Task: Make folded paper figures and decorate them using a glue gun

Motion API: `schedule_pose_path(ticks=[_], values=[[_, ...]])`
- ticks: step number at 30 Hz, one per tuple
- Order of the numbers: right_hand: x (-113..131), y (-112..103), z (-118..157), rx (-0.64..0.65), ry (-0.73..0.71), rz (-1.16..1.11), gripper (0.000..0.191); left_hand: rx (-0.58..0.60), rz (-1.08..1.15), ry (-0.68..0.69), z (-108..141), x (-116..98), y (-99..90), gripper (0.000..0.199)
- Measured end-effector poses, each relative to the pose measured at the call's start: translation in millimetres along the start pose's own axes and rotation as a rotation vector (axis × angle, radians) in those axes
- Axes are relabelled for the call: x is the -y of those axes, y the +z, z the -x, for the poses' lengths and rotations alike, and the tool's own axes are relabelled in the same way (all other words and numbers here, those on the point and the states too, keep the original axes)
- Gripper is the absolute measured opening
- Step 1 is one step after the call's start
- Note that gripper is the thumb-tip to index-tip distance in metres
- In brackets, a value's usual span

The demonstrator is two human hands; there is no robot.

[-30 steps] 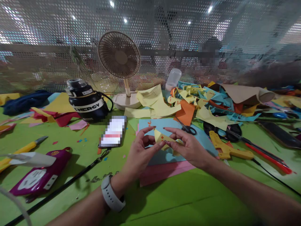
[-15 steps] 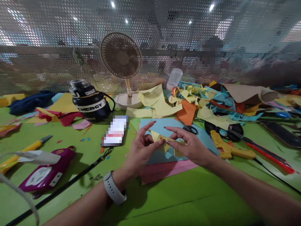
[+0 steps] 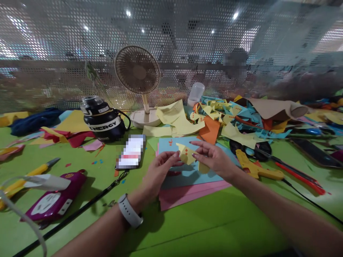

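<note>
A small piece of yellow paper [image 3: 186,154] with orange dots is held up between both hands, above a stack of coloured sheets. My left hand [image 3: 163,169], with a pale watch strap on its wrist, pinches the left edge between thumb and forefinger. From the other side, my right hand [image 3: 214,159] grips it with thumb and fingers. Another yellow part shows under the right hand; whether it belongs to the same piece, I cannot tell. Underneath lie a light blue sheet [image 3: 182,180] and pink sheets [image 3: 184,198]. Tiny orange bits [image 3: 170,142] rest on the blue sheet.
A yellow glue gun [image 3: 257,168] and a red-and-black cutter [image 3: 300,177] lie at right. Paper scraps [image 3: 227,110] pile up behind. At left are a phone [image 3: 131,151], a black bottle [image 3: 103,121], a purple power bank [image 3: 56,196] and a fan [image 3: 138,69].
The yellow piece has turned so its dotted face shows more openly. My left fingers have closed in at its left edge, and my right hand has shifted slightly. The view has tilted a little.
</note>
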State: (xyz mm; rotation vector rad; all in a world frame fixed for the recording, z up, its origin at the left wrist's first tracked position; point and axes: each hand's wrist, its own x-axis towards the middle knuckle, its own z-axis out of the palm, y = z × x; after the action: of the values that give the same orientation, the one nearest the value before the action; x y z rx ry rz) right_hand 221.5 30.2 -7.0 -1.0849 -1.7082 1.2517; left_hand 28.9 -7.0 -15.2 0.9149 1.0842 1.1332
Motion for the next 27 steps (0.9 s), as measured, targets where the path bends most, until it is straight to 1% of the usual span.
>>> schedule_pose_path(ticks=[3, 5, 6, 8, 12, 13, 14, 15, 16, 17, 19, 20, 21, 23, 25, 27], values=[[-0.8, -1.1, -1.8, 0.036, -0.014, 0.044, 0.049, 0.088, 0.004, -0.025, -3.0, 4.3, -1.3, 0.032], [5.4, -8.0, -2.4, 0.002, -0.062, 0.105, 0.048, 0.075, 0.021, -0.029, -5.1, 5.8, -2.5, 0.032], [11.3, -14.1, -2.0, -0.048, -0.097, 0.127, 0.047, 0.053, 0.028, -0.029, -6.0, 5.9, -3.3, 0.032], [28.2, -31.8, 1.3, -0.191, -0.170, 0.141, 0.043, 0.013, 0.038, -0.016, -7.2, 4.8, -5.1, 0.032], [63.3, -81.5, 19.8, -0.519, -0.349, 0.152, 0.029, -0.005, 0.027, 0.012, -6.7, 1.0, -7.6, 0.028], [68.0, -94.6, 27.0, -0.578, -0.360, 0.185, 0.028, -0.006, 0.027, 0.011, -6.2, 0.3, -7.6, 0.028], [69.8, -107.1, 35.3, -0.592, -0.320, 0.248, 0.026, -0.010, 0.029, 0.010, -5.9, -0.2, -7.4, 0.028], [68.5, -118.7, 44.5, -0.582, -0.257, 0.331, 0.026, -0.016, 0.033, 0.010, -5.6, -0.4, -7.1, 0.029], [64.1, -129.0, 54.4, -0.534, -0.189, 0.432, 0.026, -0.022, 0.039, 0.009, -5.5, -0.5, -6.7, 0.029], [56.6, -137.7, 64.7, -0.461, -0.127, 0.542, 0.028, -0.030, 0.043, 0.009, -5.5, -0.5, -6.3, 0.030], [34.2, -149.1, 84.9, -0.251, -0.002, 0.782, 0.035, -0.050, 0.050, 0.009, -6.1, -0.1, -5.8, 0.031], [20.6, -151.7, 93.8, -0.178, 0.013, 0.902, 0.039, -0.061, 0.055, 0.008, -6.5, 0.3, -5.8, 0.032], [6.6, -152.4, 101.4, -0.131, 0.009, 1.028, 0.041, -0.074, 0.058, 0.009, -7.0, 0.6, -5.8, 0.032], [-19.4, -149.4, 111.9, -0.070, -0.008, 1.228, 0.046, -0.093, 0.056, 0.013, -7.7, 1.3, -6.1, 0.034], [-38.3, -143.8, 116.2, -0.103, -0.029, 1.344, 0.054, -0.104, 0.048, 0.019, -7.9, 1.5, -6.4, 0.036], [-47.7, -139.0, 116.5, -0.133, -0.064, 1.389, 0.059, -0.110, 0.043, 0.022, -7.8, 1.4, -6.7, 0.038]])
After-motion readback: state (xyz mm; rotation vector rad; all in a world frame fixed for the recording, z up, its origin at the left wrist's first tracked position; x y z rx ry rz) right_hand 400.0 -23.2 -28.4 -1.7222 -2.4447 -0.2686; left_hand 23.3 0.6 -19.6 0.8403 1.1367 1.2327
